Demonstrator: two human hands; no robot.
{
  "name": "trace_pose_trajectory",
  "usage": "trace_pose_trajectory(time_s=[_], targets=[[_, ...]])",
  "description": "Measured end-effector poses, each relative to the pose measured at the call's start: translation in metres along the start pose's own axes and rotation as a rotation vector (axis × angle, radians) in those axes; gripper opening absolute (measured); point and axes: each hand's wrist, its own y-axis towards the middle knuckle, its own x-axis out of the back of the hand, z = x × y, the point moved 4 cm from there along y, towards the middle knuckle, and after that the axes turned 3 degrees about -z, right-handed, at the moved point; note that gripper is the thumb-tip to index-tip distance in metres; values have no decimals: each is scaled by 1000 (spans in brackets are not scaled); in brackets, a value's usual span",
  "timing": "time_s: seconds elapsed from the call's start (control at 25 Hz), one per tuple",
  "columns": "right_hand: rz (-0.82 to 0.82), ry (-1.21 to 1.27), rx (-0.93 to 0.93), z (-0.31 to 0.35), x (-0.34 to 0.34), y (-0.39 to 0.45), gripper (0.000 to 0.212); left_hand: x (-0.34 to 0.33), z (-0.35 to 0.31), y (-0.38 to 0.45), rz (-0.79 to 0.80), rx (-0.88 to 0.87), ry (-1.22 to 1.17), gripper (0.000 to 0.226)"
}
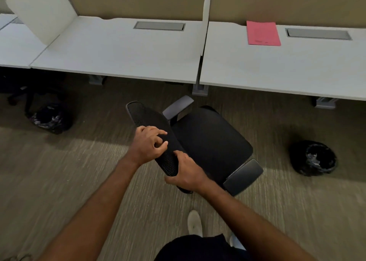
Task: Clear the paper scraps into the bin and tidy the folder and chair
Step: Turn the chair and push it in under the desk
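Observation:
A black office chair (210, 140) stands on the carpet in front of the gap between two white desks, its mesh backrest toward me. My left hand (148, 144) grips the top edge of the backrest near its middle. My right hand (188, 173) holds the near end of the same backrest. A pink folder (263, 33) lies flat at the back of the right desk (277, 70). One black-lined bin (314, 157) sits on the floor right of the chair, and another bin (49, 118) stands under the left desk. No paper scraps are visible.
The left desk (118, 51) has a grey cable hatch (159, 25) and white side dividers. The right desk has a similar hatch (318, 34). Desk legs (200, 89) stand just beyond the chair. Another chair's base (17, 94) shows at the far left. My shoe (194, 223) is below.

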Motion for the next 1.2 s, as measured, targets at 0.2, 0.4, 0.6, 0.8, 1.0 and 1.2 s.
trace_pose_trajectory(time_s=[0.2, 0.4, 0.6, 0.8, 1.0, 1.2], targets=[[23, -74, 34, -40, 21, -40, 96, -13, -19, -6, 68, -78, -205, 26], [7, -201, 17, -86, 53, -84, 88, -24, -26, -20, 175, -251, -38, 50], [-199, -446, -48, -123, 84, -115, 86, -32, -35, -36, 249, -459, 65, 72], [-389, -560, -63, -139, 104, -135, 102, -40, -58, -36, 252, -322, 155, 85], [-443, -578, -54, -161, 123, -154, 94, -50, -97, -33, 198, -296, 154, 88], [-440, -599, -47, -179, 142, -162, 92, -61, -123, -30, 208, -265, 157, 91]])
